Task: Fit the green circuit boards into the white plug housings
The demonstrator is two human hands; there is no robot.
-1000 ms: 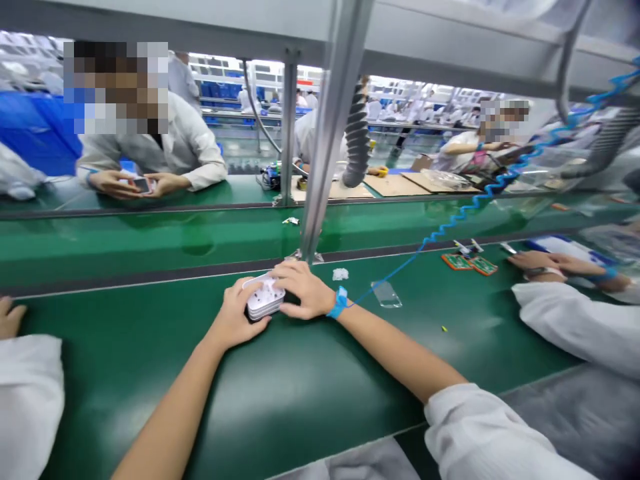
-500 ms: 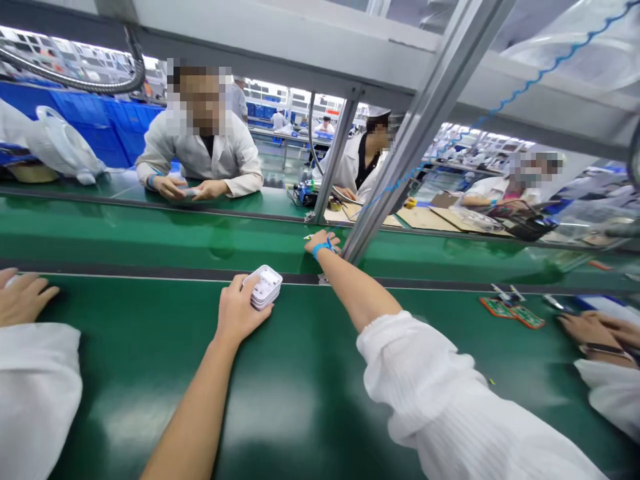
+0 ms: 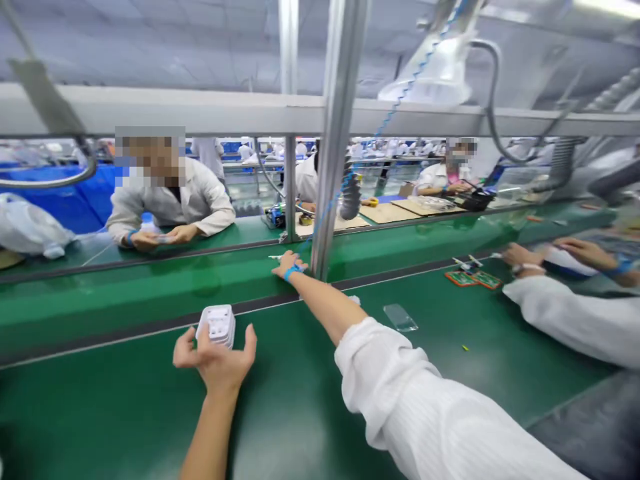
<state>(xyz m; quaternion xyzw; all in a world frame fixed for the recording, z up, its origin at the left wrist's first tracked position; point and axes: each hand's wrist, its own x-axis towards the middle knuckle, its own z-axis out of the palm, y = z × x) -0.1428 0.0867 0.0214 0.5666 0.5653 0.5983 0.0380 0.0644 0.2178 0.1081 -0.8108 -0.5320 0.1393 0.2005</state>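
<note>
A stack of white plastic casings (image 3: 220, 325) stands on the green work surface (image 3: 280, 387) near its far edge. My left hand (image 3: 220, 360) is beside the stack's near side, fingers spread; one finger overlaps the casings and the thumb stands apart on the right. Across the dark divider, my right hand (image 3: 289, 265), wearing a blue wrist strap, reaches over the green belt (image 3: 240, 267). A small, thin white piece (image 3: 274, 257) pokes out from its thumb side, apparently pinched; its kind is too small to make out.
A metal post (image 3: 340, 133) rises just right of my right hand. A clear plastic piece (image 3: 400, 317) and green circuit boards (image 3: 473, 277) lie to the right, near a co-worker's hands (image 3: 525, 257). Opposite sits a person in a white coat (image 3: 170, 207).
My left hand has loosened from the stack of casings, its fingers spreading. My right hand stays by the post with the white piece. The view has turned right and levelled.
</note>
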